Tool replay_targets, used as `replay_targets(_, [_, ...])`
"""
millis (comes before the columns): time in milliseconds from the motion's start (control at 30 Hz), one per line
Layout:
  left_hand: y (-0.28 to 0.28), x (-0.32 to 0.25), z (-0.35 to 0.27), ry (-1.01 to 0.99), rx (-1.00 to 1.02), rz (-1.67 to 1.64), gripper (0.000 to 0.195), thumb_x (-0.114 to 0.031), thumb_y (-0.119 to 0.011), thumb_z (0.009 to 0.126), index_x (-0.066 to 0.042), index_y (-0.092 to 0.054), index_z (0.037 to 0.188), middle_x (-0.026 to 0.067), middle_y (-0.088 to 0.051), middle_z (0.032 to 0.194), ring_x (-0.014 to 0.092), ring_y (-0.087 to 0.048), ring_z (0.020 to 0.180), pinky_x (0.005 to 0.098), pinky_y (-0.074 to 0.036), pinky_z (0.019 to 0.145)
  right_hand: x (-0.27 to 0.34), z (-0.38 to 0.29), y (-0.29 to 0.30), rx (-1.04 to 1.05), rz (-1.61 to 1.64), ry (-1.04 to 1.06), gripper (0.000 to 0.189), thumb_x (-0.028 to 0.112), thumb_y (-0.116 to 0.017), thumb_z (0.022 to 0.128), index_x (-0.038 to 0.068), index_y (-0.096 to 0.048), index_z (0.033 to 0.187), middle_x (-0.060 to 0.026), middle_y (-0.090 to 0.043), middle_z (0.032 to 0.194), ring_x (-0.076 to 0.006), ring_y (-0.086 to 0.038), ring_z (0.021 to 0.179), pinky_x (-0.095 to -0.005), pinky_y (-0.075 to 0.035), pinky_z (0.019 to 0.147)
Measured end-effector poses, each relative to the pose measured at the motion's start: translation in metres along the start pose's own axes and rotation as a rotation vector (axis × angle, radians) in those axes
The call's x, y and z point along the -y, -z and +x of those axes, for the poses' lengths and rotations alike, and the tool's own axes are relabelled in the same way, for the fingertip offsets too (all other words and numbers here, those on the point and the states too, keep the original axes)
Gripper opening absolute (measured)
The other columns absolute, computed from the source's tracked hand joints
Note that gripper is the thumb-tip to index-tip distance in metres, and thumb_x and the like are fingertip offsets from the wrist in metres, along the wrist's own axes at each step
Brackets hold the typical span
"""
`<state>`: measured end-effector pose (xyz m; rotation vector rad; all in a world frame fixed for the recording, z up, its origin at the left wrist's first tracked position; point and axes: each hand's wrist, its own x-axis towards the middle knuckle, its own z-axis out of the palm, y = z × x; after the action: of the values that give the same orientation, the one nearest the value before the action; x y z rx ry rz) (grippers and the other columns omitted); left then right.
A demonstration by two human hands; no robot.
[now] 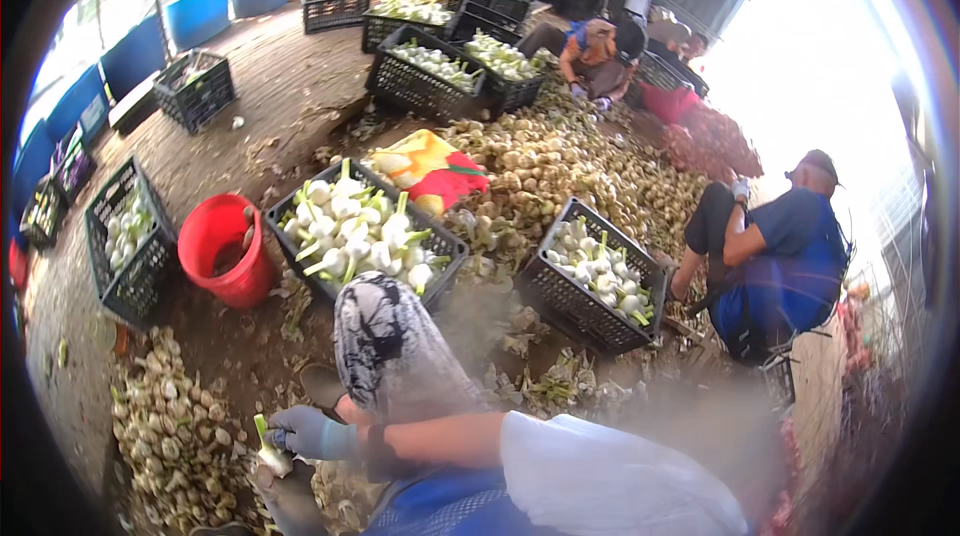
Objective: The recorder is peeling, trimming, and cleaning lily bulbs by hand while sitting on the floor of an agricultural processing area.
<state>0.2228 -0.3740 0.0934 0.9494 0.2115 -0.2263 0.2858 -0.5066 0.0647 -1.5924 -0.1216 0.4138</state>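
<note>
A peeled garlic bulb with a green stem stub [274, 456] is between my hands at the lower left. My left hand [289, 495], gloved and blurred, comes up from the bottom edge and holds the bulb from below. Just above it, my right hand [313, 432], in a grey glove, has its fingers curled around a small blue item [279, 438] next to the stem. What that item is cannot be made out. Beneath my hands and to their left lies a heap of garlic peelings [176, 438]. My patterned trouser knee [397, 341] rises beyond my right forearm.
Black plastic crates of white garlic bulbs [360, 232] [600, 273] stand ahead, with a red bucket [225, 251] on the left. Beyond are a colourful cloth [431, 168] and a large pile of unpeeled garlic [570, 168]. A seated co-worker [784, 251] is at right; others sit farther back.
</note>
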Motion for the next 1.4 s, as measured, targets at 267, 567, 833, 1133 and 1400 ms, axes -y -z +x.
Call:
replay_targets(267, [-0.028, 0.000, -0.009, -0.137, -0.064, 0.550, 0.036, -0.018, -0.047, 0.097, -0.004, -0.052, 0.130, 0.0017, -0.060, 0.101, 0.010, -0.055, 0.081, 0.0248, -0.044, 0.065, 0.007, 0.001, 0.023, 0.116, 0.260, 0.038, 0.011, 0.004, -0.064, 0.079, 0.002, -0.070, 0.088, -0.0013, -0.065, 0.072, -0.0075, -0.056, 0.069, -0.0293, -0.047, 0.060])
replay_targets(567, [-0.021, -0.004, -0.023, -0.101, -0.146, 0.451, 0.045, -0.013, -0.052, 0.093, -0.003, -0.044, 0.136, 0.0005, -0.057, 0.089, 0.009, -0.053, 0.069, 0.0228, -0.043, 0.056, 0.012, -0.017, 0.009, 0.260, 0.274, 0.279, 0.014, -0.002, -0.072, 0.070, 0.004, -0.070, 0.082, -0.0038, -0.067, 0.072, -0.0114, -0.059, 0.067, -0.0312, -0.048, 0.060])
replay_targets(833, [0.031, -0.004, -0.053, -0.186, 0.010, 0.685, 0.071, -0.007, -0.064, 0.083, -0.003, -0.030, 0.145, -0.0002, -0.048, 0.073, 0.010, -0.049, 0.052, 0.0241, -0.042, 0.042, 0.006, -0.009, -0.016, 0.100, -0.274, 0.875, 0.017, 0.006, -0.073, 0.063, 0.010, -0.069, 0.079, -0.0111, -0.062, 0.083, -0.0344, -0.062, 0.082, -0.0412, -0.049, 0.068])
replay_targets(1133, [0.043, 0.005, -0.056, -0.147, -0.248, 0.327, 0.026, -0.005, -0.060, 0.093, 0.000, -0.055, 0.118, 0.0094, -0.068, 0.103, 0.017, -0.067, 0.088, 0.0293, -0.055, 0.075, 0.020, -0.011, -0.003, 0.579, 0.200, -0.007, 0.045, 0.012, -0.068, 0.092, -0.001, -0.055, 0.133, -0.0063, -0.065, 0.117, -0.0122, -0.059, 0.107, -0.0291, -0.048, 0.093])
replay_targets(1400, [0.053, 0.000, -0.088, -0.256, -0.647, 0.013, 0.017, -0.012, -0.060, 0.099, 0.002, -0.063, 0.108, 0.0041, -0.067, 0.098, 0.011, -0.062, 0.084, 0.0249, -0.051, 0.074, -0.015, 0.018, -0.049, 0.201, 0.434, -0.351, 0.019, 0.010, -0.062, 0.097, -0.002, -0.066, 0.111, -0.0069, -0.069, 0.094, -0.0110, -0.062, 0.073, -0.0233, -0.053, 0.064])
